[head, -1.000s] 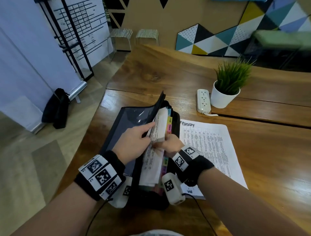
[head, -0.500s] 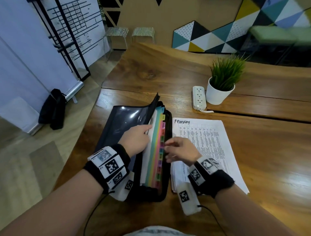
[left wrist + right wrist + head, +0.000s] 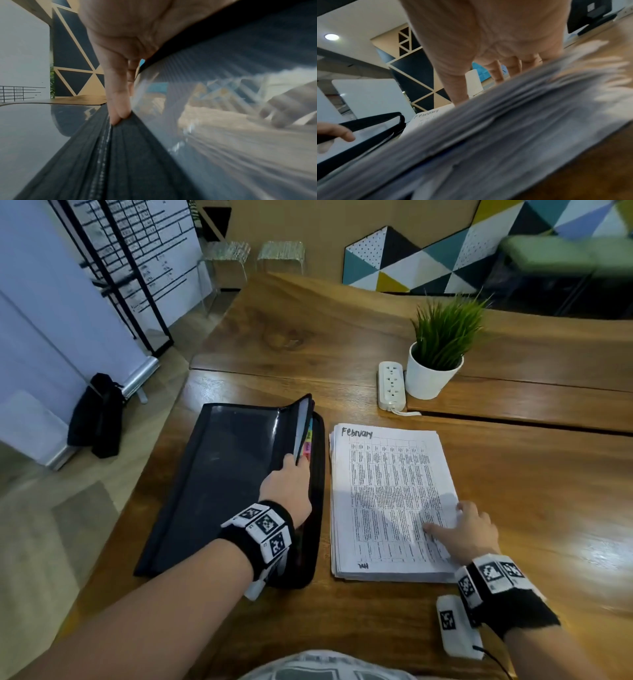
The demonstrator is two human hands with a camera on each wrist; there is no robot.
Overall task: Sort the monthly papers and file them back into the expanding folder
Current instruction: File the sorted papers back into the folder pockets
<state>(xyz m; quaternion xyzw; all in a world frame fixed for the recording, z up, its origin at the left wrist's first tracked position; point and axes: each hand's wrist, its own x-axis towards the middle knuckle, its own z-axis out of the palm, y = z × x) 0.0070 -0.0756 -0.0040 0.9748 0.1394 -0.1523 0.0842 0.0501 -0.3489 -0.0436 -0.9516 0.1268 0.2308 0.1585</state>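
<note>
From the head view, my left hand [image 3: 287,489] pinches the expanding folder [image 3: 233,484] front panel open; my right hand [image 3: 469,529], thumb flat, rests on the February stack [image 3: 387,498] beside it.

Left wrist: the panel could slip shut.

Right wrist: blurred sheets may fan; fingertips hidden.

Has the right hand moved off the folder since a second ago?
Yes. The right hand left the folder and went rightward, now resting on the paper stack's right edge.
</note>
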